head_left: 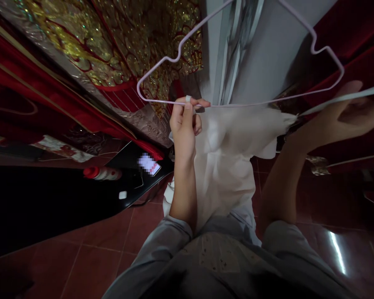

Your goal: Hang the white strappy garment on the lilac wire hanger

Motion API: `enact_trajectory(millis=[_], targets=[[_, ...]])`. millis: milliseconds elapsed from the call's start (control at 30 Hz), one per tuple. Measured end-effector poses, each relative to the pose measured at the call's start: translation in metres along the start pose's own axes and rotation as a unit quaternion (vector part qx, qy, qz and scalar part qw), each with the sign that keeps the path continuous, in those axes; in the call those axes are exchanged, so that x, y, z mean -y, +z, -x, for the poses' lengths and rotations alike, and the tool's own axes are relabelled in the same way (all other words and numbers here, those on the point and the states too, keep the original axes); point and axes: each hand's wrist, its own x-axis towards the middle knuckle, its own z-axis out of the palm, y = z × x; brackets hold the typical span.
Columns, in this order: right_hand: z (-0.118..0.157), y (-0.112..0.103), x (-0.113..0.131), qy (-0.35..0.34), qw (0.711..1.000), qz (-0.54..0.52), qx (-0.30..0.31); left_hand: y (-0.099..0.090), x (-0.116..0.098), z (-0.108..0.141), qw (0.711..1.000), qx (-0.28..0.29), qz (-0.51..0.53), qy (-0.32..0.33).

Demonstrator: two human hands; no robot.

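A pale lilac clothes hanger (243, 106) spans the upper middle of the head view. My left hand (187, 116) is closed on its lower bar, pinching it between thumb and fingers near the left end. A white band shows around one finger. At the far right, my right hand (355, 110) is blurred, with its thumb raised. A long white strip (333, 103) runs across this hand, apparently gripped in it, and leaves the frame. Beneath the hanger, a white cloth (224, 166) drapes down in front of my body; what supports it is hidden.
Gold-sequined red garments (112, 41) hang at the upper left, with dark red fabric (361, 41) at right. A black table (50, 207) at left holds a phone (149, 164), a red-capped bottle (102, 172) and a small white case (122, 195). Red tiles (99, 249) cover the floor.
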Motion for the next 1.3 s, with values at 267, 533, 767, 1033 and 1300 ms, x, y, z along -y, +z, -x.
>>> enact_trajectory(millis=[267, 533, 767, 1033, 1300], targets=[[0.045, 0.032, 0.036, 0.111, 0.974, 0.129, 0.148, 0.006, 0.01, 0.009, 1.0, 0.006, 0.0, 0.02], [0.041, 0.023, 0.032, 0.134, 0.974, 0.11, 0.145, -0.052, 0.009, -0.007, 0.95, -0.22, -0.116, 0.188], [0.042, 0.031, 0.037, 0.141, 0.975, 0.079, 0.151, -0.083, -0.047, -0.042, 0.981, -0.004, -0.131, 0.143], [0.049, 0.028, 0.041, 0.189, 0.965, 0.051, 0.178, -0.028, -0.073, -0.076, 0.966, 0.073, -0.237, 0.07], [0.061, 0.031, 0.045, 0.193, 0.957, 0.049, 0.213, -0.045, -0.003, -0.058, 0.989, -0.141, 0.038, 0.02]])
